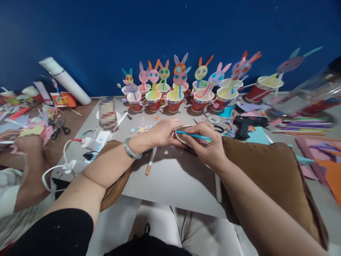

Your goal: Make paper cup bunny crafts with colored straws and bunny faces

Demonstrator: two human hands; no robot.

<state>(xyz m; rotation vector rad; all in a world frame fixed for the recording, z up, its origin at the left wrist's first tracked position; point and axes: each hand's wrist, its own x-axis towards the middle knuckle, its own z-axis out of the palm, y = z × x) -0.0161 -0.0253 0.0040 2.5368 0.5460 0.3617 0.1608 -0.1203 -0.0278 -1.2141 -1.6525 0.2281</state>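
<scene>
My left hand (169, 133) is curled round the side of a paper cup (180, 139), whose pale rim faces up. In my right hand (211, 144) is a slim blue pen-like stick (195, 135) with a multicoloured end. The stick lies across the cup's mouth, its thin end near the far-left rim. My right fingers are also close against the cup, but whether they grip it is hidden. Most of the cup's wall is covered by my hands. Just below my left hand, a white stick with a brown end (150, 163) lies on the table.
Behind my hands stand several red paper cups (153, 101) with rabbit-faced paper figures. A black glue gun (249, 124) and a brown cushion (266, 170) are at right. A power strip (99, 144) sits left, beyond it scissors (60, 129) and a co-worker's hands (29, 142).
</scene>
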